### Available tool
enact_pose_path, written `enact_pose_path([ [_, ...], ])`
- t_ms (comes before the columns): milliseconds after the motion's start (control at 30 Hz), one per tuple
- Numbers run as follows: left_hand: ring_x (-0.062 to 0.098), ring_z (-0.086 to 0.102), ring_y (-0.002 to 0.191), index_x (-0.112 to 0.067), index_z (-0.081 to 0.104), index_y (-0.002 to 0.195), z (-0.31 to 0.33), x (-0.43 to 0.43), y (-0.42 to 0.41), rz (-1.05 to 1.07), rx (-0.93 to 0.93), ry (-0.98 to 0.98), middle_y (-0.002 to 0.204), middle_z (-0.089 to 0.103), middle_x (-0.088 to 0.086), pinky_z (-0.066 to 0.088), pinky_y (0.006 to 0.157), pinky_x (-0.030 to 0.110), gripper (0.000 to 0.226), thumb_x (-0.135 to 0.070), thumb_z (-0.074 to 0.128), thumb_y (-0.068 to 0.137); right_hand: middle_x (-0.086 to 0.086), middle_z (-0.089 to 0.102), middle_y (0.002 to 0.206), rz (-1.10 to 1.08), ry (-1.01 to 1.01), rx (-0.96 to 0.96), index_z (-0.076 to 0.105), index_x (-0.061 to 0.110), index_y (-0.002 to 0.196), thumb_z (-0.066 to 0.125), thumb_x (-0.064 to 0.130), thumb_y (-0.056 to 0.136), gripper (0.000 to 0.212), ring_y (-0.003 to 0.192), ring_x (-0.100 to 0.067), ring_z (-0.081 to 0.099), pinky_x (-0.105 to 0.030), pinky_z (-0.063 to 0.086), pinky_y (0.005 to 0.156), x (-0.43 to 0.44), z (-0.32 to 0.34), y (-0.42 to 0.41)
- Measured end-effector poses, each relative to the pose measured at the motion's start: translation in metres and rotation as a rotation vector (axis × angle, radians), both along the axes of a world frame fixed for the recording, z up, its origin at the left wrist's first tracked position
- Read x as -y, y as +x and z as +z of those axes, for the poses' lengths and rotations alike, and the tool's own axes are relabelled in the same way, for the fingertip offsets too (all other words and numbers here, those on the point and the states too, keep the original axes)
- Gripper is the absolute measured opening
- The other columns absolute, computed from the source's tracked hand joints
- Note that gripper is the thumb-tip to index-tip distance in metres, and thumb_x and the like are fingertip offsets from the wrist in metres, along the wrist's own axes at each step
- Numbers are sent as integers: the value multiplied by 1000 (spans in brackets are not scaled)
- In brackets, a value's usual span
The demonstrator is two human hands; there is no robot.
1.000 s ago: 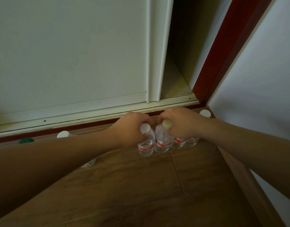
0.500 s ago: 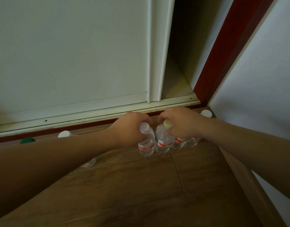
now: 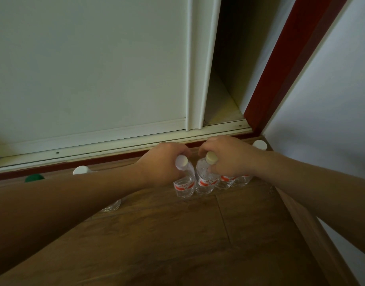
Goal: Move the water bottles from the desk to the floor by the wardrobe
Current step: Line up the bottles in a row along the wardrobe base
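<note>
Several clear water bottles with red-and-white labels stand in a row on the wooden floor [image 3: 177, 234] against the wardrobe's white sliding door [image 3: 91, 69]. My left hand [image 3: 161, 164] grips a white-capped bottle [image 3: 183, 182] near its neck. Just to its right, my right hand [image 3: 227, 157] is closed around a cream-capped bottle [image 3: 205, 180]. Both bottles stand upright, side by side. Further labelled bottles [image 3: 227, 181] sit under my right wrist, and a white cap [image 3: 259, 144] shows in the corner. Left of my arm are another white cap [image 3: 81, 170] and a green cap [image 3: 34, 178].
The wardrobe door is slid partly aside, leaving a dark gap [image 3: 229, 69] at the right. A red frame strip [image 3: 280, 65] and a white wall [image 3: 332, 110] close off the right side. A wooden skirting board [image 3: 313, 240] runs along that wall.
Hardly anything has moved; both hands stay closed on the same two bottles at the same spot by the door rail.
</note>
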State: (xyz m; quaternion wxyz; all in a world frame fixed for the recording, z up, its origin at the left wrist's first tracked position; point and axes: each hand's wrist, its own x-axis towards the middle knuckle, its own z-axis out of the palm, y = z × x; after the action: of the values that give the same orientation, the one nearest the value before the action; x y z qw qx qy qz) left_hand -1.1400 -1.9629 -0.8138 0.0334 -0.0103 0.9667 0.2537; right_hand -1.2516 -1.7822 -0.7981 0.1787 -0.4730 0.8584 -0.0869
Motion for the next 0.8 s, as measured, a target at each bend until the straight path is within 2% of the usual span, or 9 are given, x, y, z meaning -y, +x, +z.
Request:
enact_pose_path([
  [167, 3, 58, 95, -29, 53, 132, 6, -1, 2, 23, 23, 26, 113, 63, -14, 51, 81, 25, 63, -40, 80, 77, 17, 51, 101, 5, -3, -29, 60, 30, 119, 71, 27, 79, 42, 95, -6, 52, -23, 43, 73, 1, 6, 2],
  [267, 4, 58, 98, -30, 48, 137, 12, 1, 6, 40, 31, 44, 117, 62, -13, 52, 83, 25, 72, -43, 81, 74, 15, 52, 106, 23, -11, -51, 58, 29, 124, 71, 33, 80, 46, 98, -6, 50, -24, 41, 77, 5, 14, 6],
  [400, 7, 58, 107, -30, 49, 137, 28, 10, 19, 77, 11, 21, 124, 61, -10, 52, 92, 31, 71, -48, 79, 75, 14, 56, 105, 49, -52, -44, 60, 30, 120, 71, 36, 81, 40, 95, -6, 52, -26, 47, 80, 17, 29, 17],
  [500, 6, 54, 111, -29, 47, 140, 39, 26, 38, 130, 0, 4, 130, 58, -11, 46, 93, 24, 72, -46, 78, 77, 17, 56, 109, 83, -87, -46, 58, 32, 123, 70, 42, 82, 44, 99, -3, 52, -29, 50, 87, 35, 38, 31],
  [600, 4, 51, 113, -32, 45, 141, 47, 48, 65, 210, 3, -17, 133, 55, -14, 43, 91, 21, 71, -43, 78, 79, 17, 55, 121, 132, -88, -48, 53, 33, 131, 71, 38, 82, 52, 108, -4, 51, -30, 48, 93, 61, 42, 49],
  [800, 2, 51, 114, -35, 46, 139, 53, 100, 119, 373, 6, -8, 132, 54, -16, 44, 95, 24, 68, -38, 78, 79, 14, 54, 127, 274, -114, -40, 50, 31, 135, 71, 40, 83, 57, 112, -4, 49, -26, 43, 94, 121, 42, 84],
])
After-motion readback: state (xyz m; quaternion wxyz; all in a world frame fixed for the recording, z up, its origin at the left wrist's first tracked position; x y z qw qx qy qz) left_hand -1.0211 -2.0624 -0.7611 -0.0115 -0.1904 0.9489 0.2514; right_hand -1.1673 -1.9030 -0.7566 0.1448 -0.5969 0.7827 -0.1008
